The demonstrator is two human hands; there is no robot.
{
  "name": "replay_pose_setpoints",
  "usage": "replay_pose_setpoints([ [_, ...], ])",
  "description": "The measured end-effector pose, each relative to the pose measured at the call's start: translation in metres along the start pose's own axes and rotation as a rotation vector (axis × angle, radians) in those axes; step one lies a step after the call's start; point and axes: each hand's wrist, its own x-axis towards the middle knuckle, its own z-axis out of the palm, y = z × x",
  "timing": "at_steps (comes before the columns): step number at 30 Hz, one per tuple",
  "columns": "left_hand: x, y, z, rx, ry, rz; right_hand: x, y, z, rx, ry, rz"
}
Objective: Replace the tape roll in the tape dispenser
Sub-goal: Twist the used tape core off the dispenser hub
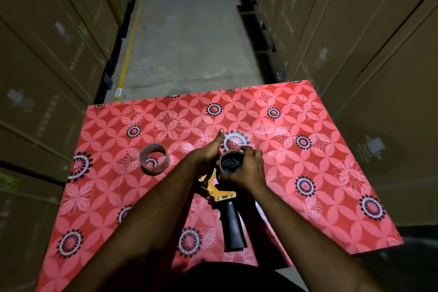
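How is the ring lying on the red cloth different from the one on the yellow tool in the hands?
The loose ring lies alone on the patterned cloth, untouched; the mounted ring sits on the dispenser, with the right hand closed around it. The loose ring's centre is empty, showing the cloth; the mounted ring's centre is filled by a black hub. The loose ring looks wider. Both are brownish cylinders.
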Motion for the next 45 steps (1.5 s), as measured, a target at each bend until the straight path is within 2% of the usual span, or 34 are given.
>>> replay_pose_setpoints([
  [4, -0.004, 0.002, -0.001, -0.072, 0.057, 0.027, 0.001, 0.003, -0.006, 0.011, 0.026, -0.087],
  [8, -0.011, 0.004, 0.004, -0.06, 0.068, 0.029, 0.006, 0.011, -0.013, 0.046, -0.046, -0.144],
  [11, -0.017, 0.005, 0.005, -0.076, 0.051, 0.073, 0.003, 0.006, -0.009, -0.009, -0.092, -0.116],
  [13, -0.021, 0.005, 0.009, -0.086, 0.041, 0.074, -0.002, 0.001, -0.007, 0.001, -0.06, -0.035],
  [17, -0.025, 0.005, 0.017, -0.156, 0.182, 0.086, -0.005, 0.0, -0.008, 0.013, 0.016, -0.01],
  [21, -0.018, 0.004, 0.018, -0.132, 0.107, 0.057, -0.003, 0.006, -0.015, 0.109, -0.024, -0.08],
  [24, -0.016, 0.005, 0.017, -0.112, 0.053, 0.069, -0.004, 0.003, -0.014, 0.081, -0.055, -0.113],
  [29, -0.015, 0.004, 0.016, -0.051, 0.022, -0.015, -0.008, -0.007, -0.009, -0.015, -0.037, 0.004],
  [37, -0.011, 0.0, 0.016, -0.112, 0.064, 0.02, -0.007, 0.001, -0.016, 0.083, -0.01, -0.138],
  [42, -0.013, -0.001, 0.016, -0.034, 0.081, 0.026, -0.015, -0.001, -0.006, 0.014, 0.024, 0.025],
  [45, -0.011, -0.001, 0.015, -0.084, 0.054, 0.017, -0.011, 0.003, -0.01, 0.065, 0.034, -0.038],
])
